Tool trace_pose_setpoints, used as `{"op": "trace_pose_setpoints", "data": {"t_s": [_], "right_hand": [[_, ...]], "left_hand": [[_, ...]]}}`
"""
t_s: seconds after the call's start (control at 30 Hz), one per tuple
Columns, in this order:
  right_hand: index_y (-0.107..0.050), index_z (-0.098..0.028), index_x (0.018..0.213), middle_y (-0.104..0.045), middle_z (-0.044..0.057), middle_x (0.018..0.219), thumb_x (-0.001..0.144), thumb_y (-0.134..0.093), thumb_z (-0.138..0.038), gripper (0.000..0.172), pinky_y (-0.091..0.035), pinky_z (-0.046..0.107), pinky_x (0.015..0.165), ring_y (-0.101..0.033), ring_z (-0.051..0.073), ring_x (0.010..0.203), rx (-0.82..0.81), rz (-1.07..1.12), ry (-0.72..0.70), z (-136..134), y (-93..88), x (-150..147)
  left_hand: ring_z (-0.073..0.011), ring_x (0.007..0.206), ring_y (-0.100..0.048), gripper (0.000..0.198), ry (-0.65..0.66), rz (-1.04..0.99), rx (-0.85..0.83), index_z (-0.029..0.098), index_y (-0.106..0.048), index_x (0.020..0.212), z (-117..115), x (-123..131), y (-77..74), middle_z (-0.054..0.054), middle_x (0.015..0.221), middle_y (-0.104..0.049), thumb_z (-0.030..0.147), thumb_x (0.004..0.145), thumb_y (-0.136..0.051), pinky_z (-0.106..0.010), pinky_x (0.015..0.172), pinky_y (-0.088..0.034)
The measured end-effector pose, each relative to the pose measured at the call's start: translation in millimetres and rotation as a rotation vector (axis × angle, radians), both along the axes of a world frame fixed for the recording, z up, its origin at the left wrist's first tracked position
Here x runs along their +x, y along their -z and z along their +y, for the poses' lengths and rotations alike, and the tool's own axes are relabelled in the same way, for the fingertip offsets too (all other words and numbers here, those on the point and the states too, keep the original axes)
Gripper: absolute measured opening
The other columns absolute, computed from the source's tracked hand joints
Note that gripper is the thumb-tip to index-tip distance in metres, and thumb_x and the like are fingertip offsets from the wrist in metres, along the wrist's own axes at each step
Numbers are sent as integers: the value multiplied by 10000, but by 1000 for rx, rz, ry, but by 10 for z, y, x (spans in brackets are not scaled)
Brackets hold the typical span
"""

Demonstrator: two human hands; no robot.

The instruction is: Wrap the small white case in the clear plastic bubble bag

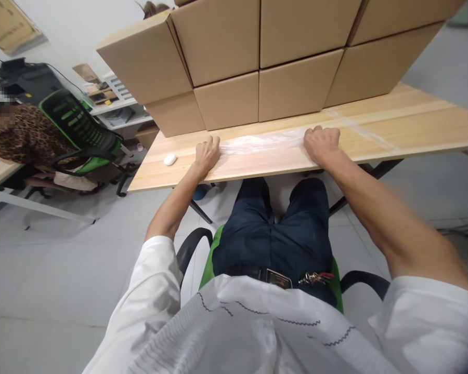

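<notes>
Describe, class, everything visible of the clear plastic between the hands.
The clear plastic looks thin, wrinkled and shiny. It runs as a long, narrow strip over the wooden tabletop, before the cardboard boxes. The left hand grips one end, the right hand the other. Whether it touches the tabletop is unclear.

Honestly can't read any text here. The yellowish wall sheet (pixel 10 26) left of the cardboard boxes (pixel 218 44) has blurry marks, and the belt buckle (pixel 280 279) on the boxes' near side has some illegible emblem.
</notes>
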State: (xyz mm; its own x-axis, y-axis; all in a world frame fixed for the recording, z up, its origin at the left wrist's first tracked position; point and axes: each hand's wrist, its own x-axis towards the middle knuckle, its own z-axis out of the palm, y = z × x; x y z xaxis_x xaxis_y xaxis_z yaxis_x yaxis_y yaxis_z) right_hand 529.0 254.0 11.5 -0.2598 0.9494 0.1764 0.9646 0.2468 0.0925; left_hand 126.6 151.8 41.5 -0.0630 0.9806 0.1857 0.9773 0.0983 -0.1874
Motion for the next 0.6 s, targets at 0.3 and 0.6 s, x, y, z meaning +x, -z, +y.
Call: {"op": "trace_pose_setpoints", "data": {"t_s": [0.3,0.6], "right_hand": [[-739,-70,1640,-790,357,1571,1258,-339,-224,574,-505,713,1255,-710,491,1563,-36,54,-103,113,36,-94],[-860,-104,1521,-844,369,1459,1279,-432,-314,535,-548,766,1223,-791,506,1482,-35,81,-68,339,183,-26]], "left_hand": [[-447,1379,-793,541,126,71,-134,-7,-802,1487,154,-68,-16,-377,1441,-814,95,1160,-383,-548,1172,-523],[-449,1422,-802,581,45,49,-166,-61,-794,1494,148,-16,-78,-406,1496,-805,63,1152,-341,-576,1247,-526]]}}
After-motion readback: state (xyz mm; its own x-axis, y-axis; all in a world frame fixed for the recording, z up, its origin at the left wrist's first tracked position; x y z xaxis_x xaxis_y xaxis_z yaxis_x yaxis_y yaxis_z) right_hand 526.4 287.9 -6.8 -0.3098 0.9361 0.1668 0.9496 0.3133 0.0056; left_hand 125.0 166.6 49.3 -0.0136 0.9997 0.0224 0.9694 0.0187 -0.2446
